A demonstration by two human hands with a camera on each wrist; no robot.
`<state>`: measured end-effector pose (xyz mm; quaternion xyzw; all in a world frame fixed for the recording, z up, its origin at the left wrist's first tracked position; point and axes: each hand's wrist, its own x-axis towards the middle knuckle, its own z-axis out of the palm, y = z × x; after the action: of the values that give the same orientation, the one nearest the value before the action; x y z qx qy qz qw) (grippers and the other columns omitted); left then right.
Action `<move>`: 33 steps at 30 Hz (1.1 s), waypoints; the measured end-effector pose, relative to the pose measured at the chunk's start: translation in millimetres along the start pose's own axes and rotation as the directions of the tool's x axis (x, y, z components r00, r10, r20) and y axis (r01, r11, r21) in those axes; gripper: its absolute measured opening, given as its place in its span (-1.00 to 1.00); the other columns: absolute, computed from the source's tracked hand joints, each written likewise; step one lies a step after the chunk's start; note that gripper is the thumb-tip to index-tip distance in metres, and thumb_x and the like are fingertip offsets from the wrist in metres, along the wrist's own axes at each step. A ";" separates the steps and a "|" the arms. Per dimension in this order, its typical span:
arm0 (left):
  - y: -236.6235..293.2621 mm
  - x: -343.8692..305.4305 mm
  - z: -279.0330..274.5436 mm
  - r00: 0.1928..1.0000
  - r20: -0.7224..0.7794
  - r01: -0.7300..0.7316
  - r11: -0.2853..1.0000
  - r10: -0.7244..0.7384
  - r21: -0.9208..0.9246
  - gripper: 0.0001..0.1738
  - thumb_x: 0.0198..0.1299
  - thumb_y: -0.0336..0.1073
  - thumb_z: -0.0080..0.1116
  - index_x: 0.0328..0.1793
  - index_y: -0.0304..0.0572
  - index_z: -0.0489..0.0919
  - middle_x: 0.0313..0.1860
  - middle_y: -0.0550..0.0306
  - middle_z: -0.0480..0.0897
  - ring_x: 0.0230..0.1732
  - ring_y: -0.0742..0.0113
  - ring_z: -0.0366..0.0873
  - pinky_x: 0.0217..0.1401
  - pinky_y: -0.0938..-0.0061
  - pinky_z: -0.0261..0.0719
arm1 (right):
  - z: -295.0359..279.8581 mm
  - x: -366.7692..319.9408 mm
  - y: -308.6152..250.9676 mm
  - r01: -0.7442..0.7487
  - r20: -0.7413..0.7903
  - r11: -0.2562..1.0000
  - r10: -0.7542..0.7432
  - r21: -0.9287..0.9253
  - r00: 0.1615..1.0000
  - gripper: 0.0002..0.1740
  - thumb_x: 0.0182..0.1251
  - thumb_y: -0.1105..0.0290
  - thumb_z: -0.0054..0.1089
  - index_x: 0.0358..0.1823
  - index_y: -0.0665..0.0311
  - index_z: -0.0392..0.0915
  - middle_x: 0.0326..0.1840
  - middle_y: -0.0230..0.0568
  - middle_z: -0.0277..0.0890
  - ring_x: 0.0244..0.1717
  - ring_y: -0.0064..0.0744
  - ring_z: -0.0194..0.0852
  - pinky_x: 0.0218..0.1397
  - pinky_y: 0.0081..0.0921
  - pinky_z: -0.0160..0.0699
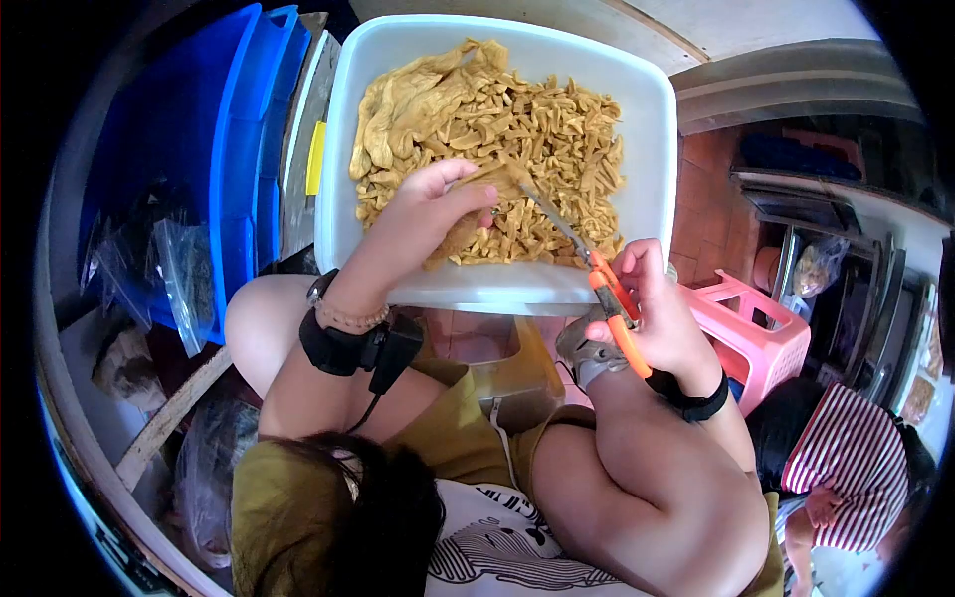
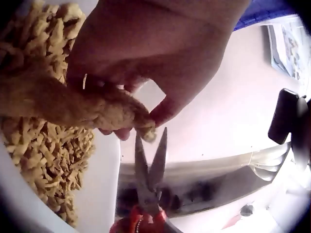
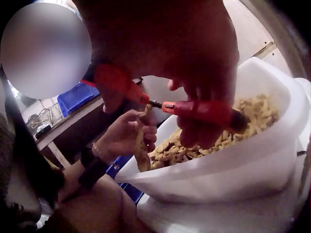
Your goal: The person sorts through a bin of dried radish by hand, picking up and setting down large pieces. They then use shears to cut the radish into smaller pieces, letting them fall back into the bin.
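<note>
My left hand (image 1: 423, 214) pinches a long, limp yellow-brown food piece (image 2: 109, 109) over the white tub (image 1: 652, 139). Scissors with orange-red handles (image 1: 609, 298) are in my right hand (image 1: 665, 318), thumb and fingers around the handles. In the left wrist view, the scissor blades (image 2: 150, 170) stand spread apart, their tips right at the end of the piece, close to my left fingertips. Short cut strips (image 1: 572, 139) fill much of the tub below. Larger whole pieces (image 1: 413, 104) of the same food lie heaped at its far left.
Blue plastic crates (image 1: 234, 179) stand to the left, with clear plastic bags (image 1: 184, 274) by them. A pink stool (image 1: 756, 328) is at the right. Beyond it, a person in a striped top (image 1: 851, 468) is at the lower right. My knees flank the tub's near side.
</note>
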<state>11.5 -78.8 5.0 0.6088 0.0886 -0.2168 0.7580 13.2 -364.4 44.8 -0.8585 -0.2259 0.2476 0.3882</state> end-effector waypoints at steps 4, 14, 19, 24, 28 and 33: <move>0.6 0.4 2.1 1.000 0.012 -0.007 0.996 0.008 -0.091 -0.77 0.31 -0.25 0.14 -0.07 -0.27 0.58 -0.43 0.32 0.55 -0.40 0.64 0.44 -0.35 0.70 0.37 | -4.5 -0.2 -4.6 -0.150 0.136 0.988 0.144 0.042 0.980 -0.16 -0.04 0.02 0.58 -0.04 0.23 0.08 -0.22 -0.21 0.26 -0.23 -0.36 0.33 -0.13 -0.45 0.39; -4.3 -0.6 21.0 0.999 0.036 -0.019 0.998 0.017 0.052 -0.78 0.23 -0.29 0.25 -0.14 -0.33 0.61 -0.46 0.37 0.54 -0.42 0.69 0.41 -0.39 0.69 0.37 | -0.1 3.5 -10.6 -0.027 0.090 0.999 0.025 0.020 0.996 -0.17 0.03 -0.02 0.51 0.03 0.25 0.08 -0.19 -0.07 0.49 -0.26 -0.22 0.52 -0.14 -0.38 0.50; -1.0 -4.9 22.5 0.995 -0.002 -0.098 0.987 0.099 0.129 -0.77 0.20 -0.34 0.28 -0.12 -0.38 0.62 -0.38 0.35 0.59 -0.35 0.69 0.44 -0.32 0.68 0.42 | 3.5 7.0 -10.0 0.002 0.101 0.999 -0.006 0.041 0.995 -0.19 0.02 0.01 0.53 0.00 0.25 0.08 -0.23 -0.11 0.46 -0.26 -0.25 0.50 -0.16 -0.40 0.49; 3.2 -8.5 20.5 0.996 -0.013 -0.084 0.991 0.086 0.099 -0.75 0.20 -0.34 0.30 -0.09 -0.39 0.63 -0.36 0.33 0.61 -0.33 0.68 0.46 -0.30 0.69 0.43 | 4.3 3.9 -7.1 0.016 0.069 1.000 -0.017 0.008 0.997 -0.25 0.01 0.08 0.55 -0.13 0.21 0.08 -0.35 -0.22 0.35 -0.39 -0.38 0.34 -0.31 -0.45 0.40; 5.4 -7.0 15.2 0.986 -0.096 -0.132 0.989 0.138 0.062 -0.71 0.18 -0.34 0.33 -0.02 -0.32 0.62 -0.44 0.38 0.57 -0.48 0.68 0.40 -0.44 0.72 0.33 | 7.4 0.1 -3.6 -0.066 0.016 0.984 0.064 0.163 0.998 -0.28 0.02 0.11 0.56 -0.19 0.18 0.06 -0.41 -0.26 0.25 -0.43 -0.46 0.22 -0.39 -0.52 0.31; 4.3 -10.5 16.1 0.963 -0.063 -0.244 0.948 0.261 0.206 -0.74 0.17 -0.34 0.31 -0.10 -0.41 0.64 -0.34 0.24 0.67 -0.32 0.62 0.51 -0.27 0.62 0.50 | 0.2 3.4 -11.5 -0.123 0.069 0.989 0.118 0.079 0.991 -0.25 -0.03 0.32 0.62 -0.13 0.15 0.04 -0.25 -0.34 0.17 -0.33 -0.64 0.10 -0.33 -0.67 0.20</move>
<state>1.9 -91.2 16.9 0.6959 0.0221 -0.0980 0.7111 13.5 -355.4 52.7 -0.8454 -0.1756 0.3070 0.4003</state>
